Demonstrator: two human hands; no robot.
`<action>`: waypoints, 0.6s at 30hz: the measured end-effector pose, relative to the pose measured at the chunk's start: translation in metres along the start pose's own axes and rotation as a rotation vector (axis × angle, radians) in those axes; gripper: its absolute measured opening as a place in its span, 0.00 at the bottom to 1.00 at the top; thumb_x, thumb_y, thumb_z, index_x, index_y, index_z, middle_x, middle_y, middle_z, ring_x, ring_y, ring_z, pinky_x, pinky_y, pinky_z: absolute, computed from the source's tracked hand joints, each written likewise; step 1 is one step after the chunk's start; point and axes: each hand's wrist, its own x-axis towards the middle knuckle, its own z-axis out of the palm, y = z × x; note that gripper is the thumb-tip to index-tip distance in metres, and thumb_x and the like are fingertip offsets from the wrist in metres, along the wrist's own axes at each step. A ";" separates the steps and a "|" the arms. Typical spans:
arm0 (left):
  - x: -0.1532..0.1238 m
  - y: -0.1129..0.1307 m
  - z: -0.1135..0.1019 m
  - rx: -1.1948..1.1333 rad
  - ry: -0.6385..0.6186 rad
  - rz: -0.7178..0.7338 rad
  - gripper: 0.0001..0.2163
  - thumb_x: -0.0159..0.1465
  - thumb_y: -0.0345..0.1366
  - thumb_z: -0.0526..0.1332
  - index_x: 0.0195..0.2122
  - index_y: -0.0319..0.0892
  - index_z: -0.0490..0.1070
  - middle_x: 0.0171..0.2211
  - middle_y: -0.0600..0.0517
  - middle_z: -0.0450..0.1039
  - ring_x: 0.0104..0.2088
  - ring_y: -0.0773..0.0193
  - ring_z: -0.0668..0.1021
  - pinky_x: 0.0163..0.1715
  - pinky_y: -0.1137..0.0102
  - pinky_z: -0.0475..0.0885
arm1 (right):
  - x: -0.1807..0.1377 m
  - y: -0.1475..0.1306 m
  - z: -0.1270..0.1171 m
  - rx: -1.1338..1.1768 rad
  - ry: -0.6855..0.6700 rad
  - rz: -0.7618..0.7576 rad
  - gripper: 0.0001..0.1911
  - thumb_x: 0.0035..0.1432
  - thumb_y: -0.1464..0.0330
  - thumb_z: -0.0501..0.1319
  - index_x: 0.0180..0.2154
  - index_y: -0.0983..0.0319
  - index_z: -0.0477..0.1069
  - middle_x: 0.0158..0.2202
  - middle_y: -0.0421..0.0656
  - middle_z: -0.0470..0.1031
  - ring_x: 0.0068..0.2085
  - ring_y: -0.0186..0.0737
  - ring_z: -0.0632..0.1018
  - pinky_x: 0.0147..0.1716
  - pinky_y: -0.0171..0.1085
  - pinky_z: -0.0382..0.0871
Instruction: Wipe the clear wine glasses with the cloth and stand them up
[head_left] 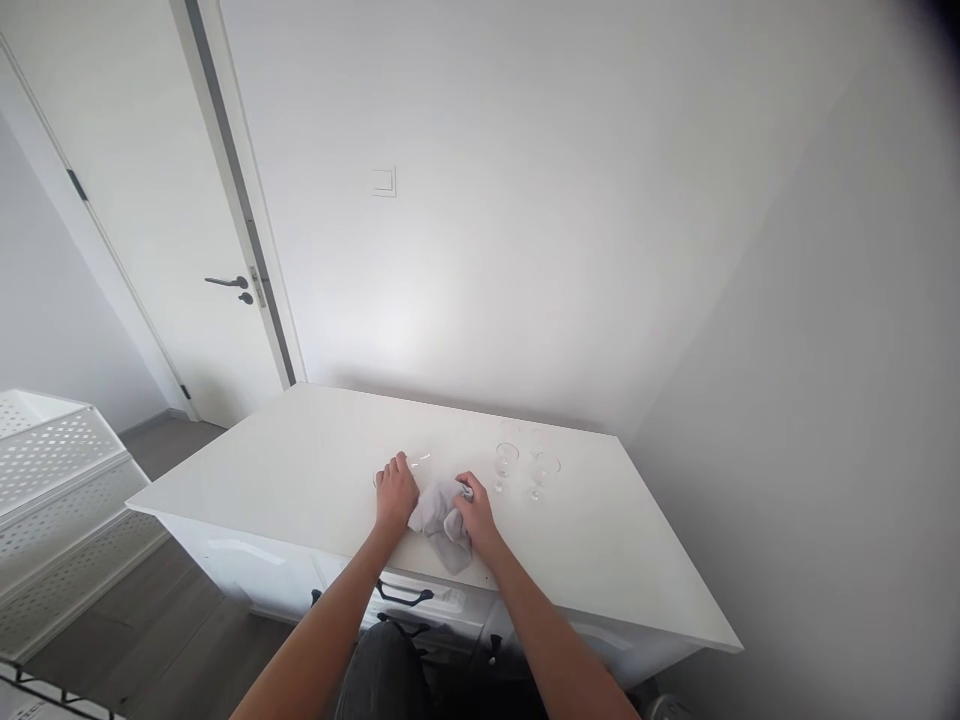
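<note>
My left hand (396,490) is closed around a clear glass (421,463), whose thin rims show on both sides of my fingers; the rest of it is hidden. A light grey cloth (441,520) lies bunched between my hands, draping toward the front edge of the white cabinet top (315,450). My right hand (475,507) grips the upper right part of this cloth. Beyond my right hand stand two clear stemmed glasses, a nearer-to-centre glass (506,460) and another glass (545,470) to its right.
Black-handled drawers (405,594) sit below the top's front edge. A white wall with a light switch (384,181) rises behind. On the left are a white door (150,200) and perforated white baskets (67,500) on the dark floor.
</note>
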 end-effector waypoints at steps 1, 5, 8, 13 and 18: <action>0.000 0.001 -0.002 -0.012 -0.005 0.000 0.15 0.68 0.22 0.47 0.53 0.35 0.66 0.41 0.40 0.75 0.46 0.49 0.78 0.49 0.57 0.66 | -0.010 0.002 0.001 0.014 0.066 0.038 0.13 0.45 0.65 0.57 0.37 0.58 0.65 0.36 0.40 0.67 0.39 0.42 0.67 0.40 0.38 0.64; -0.006 0.004 -0.014 -0.089 -0.029 0.003 0.17 0.68 0.23 0.47 0.56 0.35 0.64 0.46 0.37 0.75 0.49 0.48 0.78 0.51 0.56 0.67 | -0.047 0.003 0.002 0.126 0.261 0.187 0.12 0.48 0.59 0.58 0.33 0.58 0.63 0.32 0.41 0.65 0.35 0.42 0.68 0.34 0.38 0.65; -0.021 0.004 -0.031 -0.159 -0.072 -0.002 0.17 0.69 0.25 0.46 0.57 0.36 0.64 0.48 0.36 0.75 0.50 0.48 0.78 0.51 0.57 0.68 | -0.070 -0.003 -0.002 0.244 0.352 0.274 0.15 0.50 0.55 0.57 0.36 0.58 0.63 0.35 0.45 0.70 0.37 0.45 0.73 0.34 0.41 0.71; -0.080 0.002 -0.067 -0.307 -0.269 0.069 0.15 0.69 0.40 0.55 0.53 0.39 0.65 0.42 0.42 0.79 0.44 0.51 0.82 0.46 0.62 0.74 | -0.103 -0.026 -0.019 0.399 0.411 0.273 0.22 0.50 0.56 0.56 0.46 0.58 0.68 0.46 0.53 0.77 0.49 0.54 0.79 0.45 0.48 0.77; -0.149 -0.003 -0.085 -0.509 -0.618 0.014 0.23 0.64 0.54 0.61 0.57 0.50 0.70 0.46 0.43 0.82 0.53 0.46 0.82 0.54 0.58 0.75 | -0.129 -0.048 -0.030 0.150 0.240 0.116 0.32 0.52 0.45 0.60 0.56 0.49 0.72 0.47 0.47 0.80 0.51 0.57 0.81 0.44 0.51 0.80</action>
